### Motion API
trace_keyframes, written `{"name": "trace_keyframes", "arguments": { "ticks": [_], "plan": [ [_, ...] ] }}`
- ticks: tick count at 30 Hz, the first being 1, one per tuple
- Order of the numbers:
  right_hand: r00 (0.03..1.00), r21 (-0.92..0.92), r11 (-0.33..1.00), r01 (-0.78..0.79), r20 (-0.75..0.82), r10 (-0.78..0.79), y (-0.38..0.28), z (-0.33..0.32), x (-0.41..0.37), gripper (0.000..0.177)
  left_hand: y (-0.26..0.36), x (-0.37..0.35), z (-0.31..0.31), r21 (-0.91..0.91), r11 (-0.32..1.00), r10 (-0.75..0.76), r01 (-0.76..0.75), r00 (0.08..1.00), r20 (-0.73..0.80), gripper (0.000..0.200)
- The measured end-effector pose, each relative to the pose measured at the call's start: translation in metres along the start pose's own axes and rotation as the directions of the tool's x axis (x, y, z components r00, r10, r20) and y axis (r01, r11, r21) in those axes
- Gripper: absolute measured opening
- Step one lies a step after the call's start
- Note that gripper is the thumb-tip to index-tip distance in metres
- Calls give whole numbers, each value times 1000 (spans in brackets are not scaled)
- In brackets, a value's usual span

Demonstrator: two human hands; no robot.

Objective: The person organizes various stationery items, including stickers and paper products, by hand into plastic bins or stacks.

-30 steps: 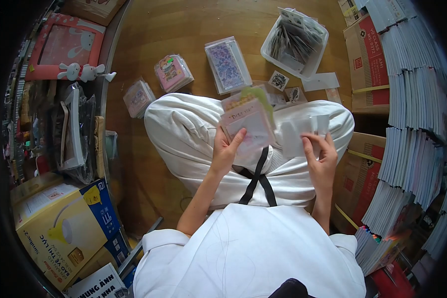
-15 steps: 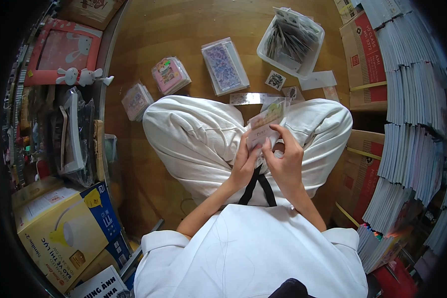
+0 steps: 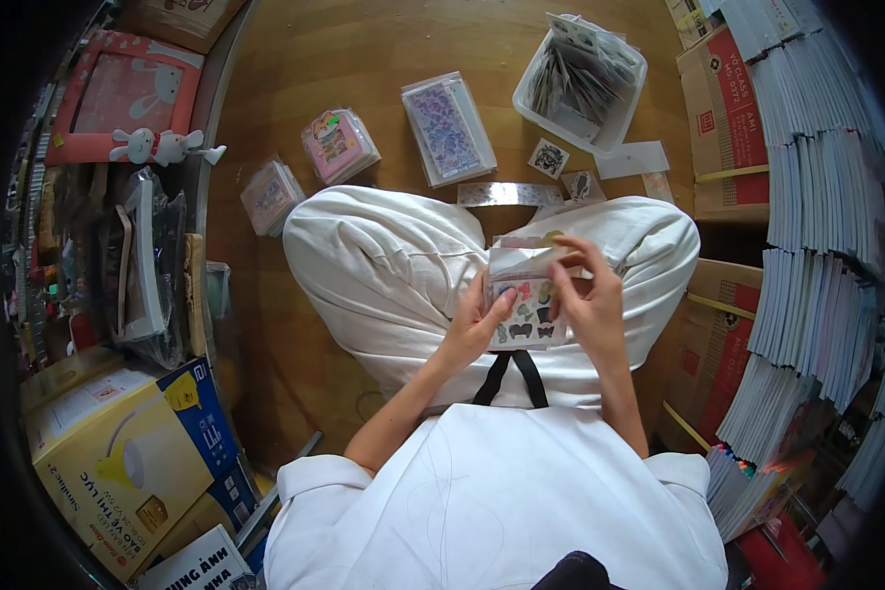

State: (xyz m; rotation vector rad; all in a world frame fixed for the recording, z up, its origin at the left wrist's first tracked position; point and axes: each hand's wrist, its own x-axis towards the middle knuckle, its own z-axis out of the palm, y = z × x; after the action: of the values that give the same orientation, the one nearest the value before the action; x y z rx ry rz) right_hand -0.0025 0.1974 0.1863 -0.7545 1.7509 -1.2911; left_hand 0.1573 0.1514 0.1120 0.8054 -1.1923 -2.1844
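Above my lap, my left hand [image 3: 470, 324] grips a clear packet of sticker sheets [image 3: 523, 313] by its left edge, thumb on top. Small colourful and dark stickers show on its face. My right hand [image 3: 588, 292] is at the packet's upper right, its fingers bent over a pale flap [image 3: 521, 258] at the top edge. In front of my knees lie a purple patterned packet stack [image 3: 447, 130], a pink packet stack [image 3: 338, 146] and a smaller stack [image 3: 272, 197].
A white plastic bin [image 3: 619, 123] full of packets stands ahead, with a small black-and-white sticker card [image 3: 549, 157] and a silvery strip [image 3: 509, 194] near it. Cartons [image 3: 723, 118] and tall book stacks [image 3: 816, 187] line the right; a yellow lamp box [image 3: 118, 472] is at left.
The packet has come nearer my body and now shows its stickered face. My right hand has shifted up and right, to the packet's top edge.
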Motion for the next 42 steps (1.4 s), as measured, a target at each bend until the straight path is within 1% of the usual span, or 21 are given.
{"name": "trace_keyframes", "arguments": {
  "ticks": [3,4,7,8,11,12,15,18,20,23,24,26,27,30,33,36,39,40,42],
  "plan": [
    [968,-281,955,97,-197,-156,5,-16,1,27,4,4,-13,14,999,44,-43,999,-27,38],
    [950,-338,938,84,-258,-178,5,-20,1,29,8,5,-14,-7,1000,29,-30,996,-79,37],
    [962,-140,990,29,-263,-66,27,-31,6,32,11,6,-27,-114,993,-27,15,995,-98,37],
    [989,99,995,17,-148,-2,31,-33,5,31,13,5,-25,-139,990,-31,13,991,-129,38],
    [995,269,961,-67,86,46,34,-31,3,26,16,5,-29,-56,998,-4,-1,997,-79,39],
    [998,273,960,-56,47,45,32,-27,0,20,18,4,-29,-56,998,-8,4,998,-64,39],
    [997,228,973,32,-78,-14,32,-21,1,18,20,3,-27,-51,999,-15,14,1000,-25,39],
    [969,117,989,86,-240,-55,26,-13,-2,16,20,2,-24,-46,999,-13,12,1000,-21,40],
    [964,139,985,99,-257,-61,26,-13,-2,17,20,3,-20,-62,998,-13,11,999,-34,40],
    [956,169,976,134,-282,-82,23,-12,-1,17,15,4,-19,-121,992,-52,43,996,-74,49],
    [953,179,973,149,-289,-92,20,-12,-1,16,15,4,-18,-119,993,-26,15,995,-93,51],
    [961,115,985,131,-257,-98,16,-13,-2,16,17,6,-15,-112,993,25,-40,991,-131,55],
    [965,83,989,124,-242,-100,15,-14,-2,16,17,7,-16,-105,994,26,-39,992,-124,57],
    [954,-25,981,194,-228,-194,21,-15,0,17,18,6,-20,-90,995,29,-39,994,-110,60],
    [852,-208,908,363,-321,-414,25,-16,3,17,17,5,-22,-95,994,41,-53,991,-124,60],
    [766,-41,946,321,-576,-285,19,-7,-4,16,16,7,-20,-133,989,50,-71,987,-155,59],
    [572,-140,905,402,-733,-368,19,-18,0,16,16,7,-20,-150,986,47,-75,982,-181,57],
    [580,49,925,378,-790,-196,10,-19,-2,17,17,7,-21,-139,987,49,-76,981,-190,56],
    [525,-66,881,468,-782,-337,9,-38,1,16,17,7,-23,-121,989,62,-87,978,-197,55]
  ]
}}
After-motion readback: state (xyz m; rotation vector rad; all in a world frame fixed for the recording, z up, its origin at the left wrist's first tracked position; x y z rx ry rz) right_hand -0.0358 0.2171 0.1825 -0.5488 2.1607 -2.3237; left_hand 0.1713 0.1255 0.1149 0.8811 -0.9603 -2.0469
